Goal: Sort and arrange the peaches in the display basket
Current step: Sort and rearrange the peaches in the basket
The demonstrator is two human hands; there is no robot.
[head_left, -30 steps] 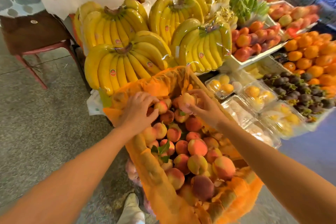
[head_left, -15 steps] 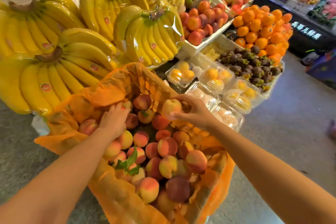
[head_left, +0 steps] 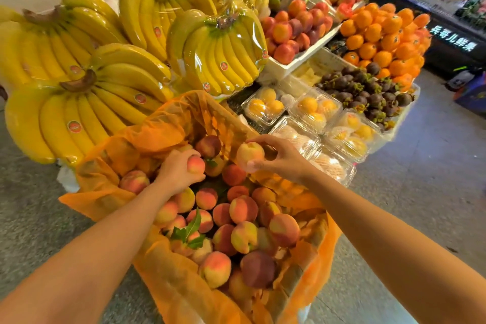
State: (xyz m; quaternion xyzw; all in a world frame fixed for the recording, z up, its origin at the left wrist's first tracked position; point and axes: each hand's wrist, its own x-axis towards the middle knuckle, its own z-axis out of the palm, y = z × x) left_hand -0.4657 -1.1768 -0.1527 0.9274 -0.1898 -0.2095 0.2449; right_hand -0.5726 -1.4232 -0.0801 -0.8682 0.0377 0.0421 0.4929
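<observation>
A display basket (head_left: 310, 279) lined with orange plastic holds several red-and-yellow peaches (head_left: 243, 209), some with green leaves. My left hand (head_left: 178, 173) reaches into the far left part of the basket and grips a small pink peach (head_left: 196, 164). My right hand (head_left: 281, 158) is at the basket's far right edge, its fingers and thumb curled round a pale yellow peach (head_left: 249, 154) held just above the pile. A dark red peach (head_left: 209, 146) lies between the two hands at the back.
Wrapped banana bunches (head_left: 218, 52) crowd the stand behind and left of the basket. Clear clamshell boxes of yellow fruit (head_left: 315, 110) sit right of it, with mangosteens (head_left: 368, 92), oranges (head_left: 381, 34) and a white tray of nectarines (head_left: 294, 29) beyond. Grey pavement surrounds the stand.
The view has swung right and closer to the stand. My left hand has lifted a small pink peach from the pile; my right hand keeps hold of the pale peach near the far edge.
</observation>
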